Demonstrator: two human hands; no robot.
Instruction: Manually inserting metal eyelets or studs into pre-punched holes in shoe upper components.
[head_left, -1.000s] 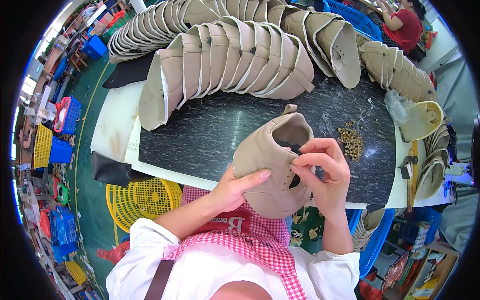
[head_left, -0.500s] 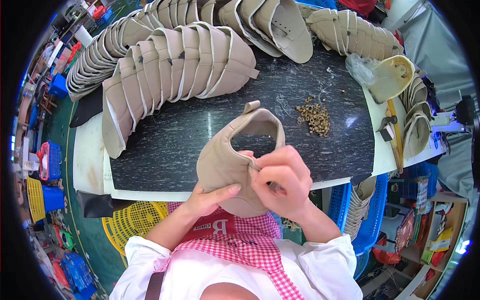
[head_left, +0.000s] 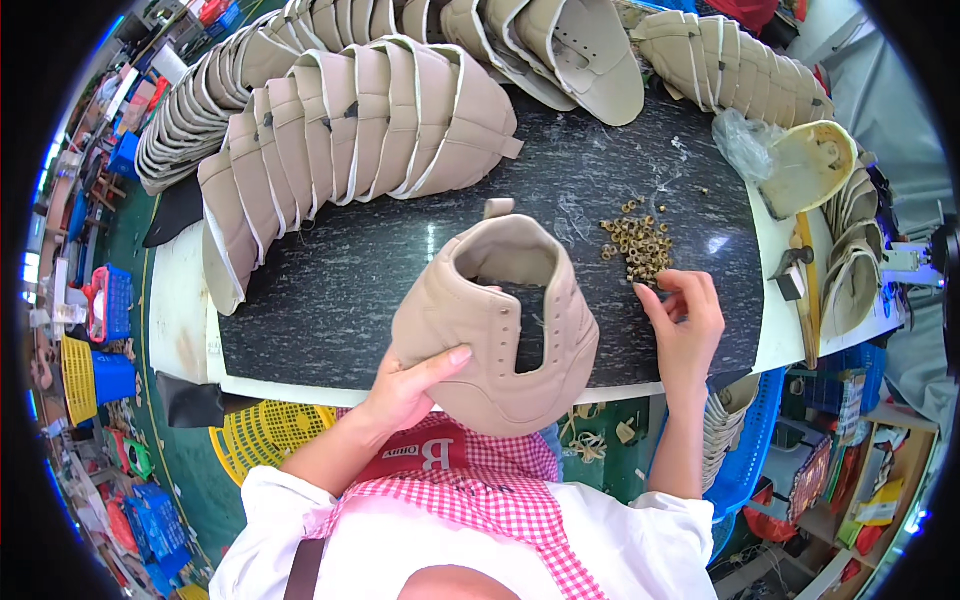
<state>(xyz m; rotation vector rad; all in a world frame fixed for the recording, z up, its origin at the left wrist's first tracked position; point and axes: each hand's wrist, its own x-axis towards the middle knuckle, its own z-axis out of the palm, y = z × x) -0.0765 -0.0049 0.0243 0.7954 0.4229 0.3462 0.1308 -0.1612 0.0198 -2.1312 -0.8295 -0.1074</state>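
Note:
A beige shoe upper (head_left: 450, 310) with eyelet holes beside its throat slot and a loop at the heel stands over the near table edge. My left hand (head_left: 405, 390) grips its left side, thumb on the outside and the fingers hidden inside or behind. At the near edge of a heap of small brass-coloured eyelets (head_left: 640, 245), my right hand (head_left: 688, 318) is curled with thumb and forefinger brought together. Whatever lies between those fingertips is too small to make out.
Nested beige uppers (head_left: 370, 120) line the far left of the dark tabletop (head_left: 330, 300), with another row (head_left: 735, 65) at the far right. A hammer (head_left: 795, 275), a plastic bag (head_left: 745, 145) and a shallow tray (head_left: 810, 165) lie to the right. Baskets stand below.
My right hand has left the upper's throat edge and moved right to the eyelet heap. The upper has turned slightly, showing its throat slot and holes; my left hand still holds it.

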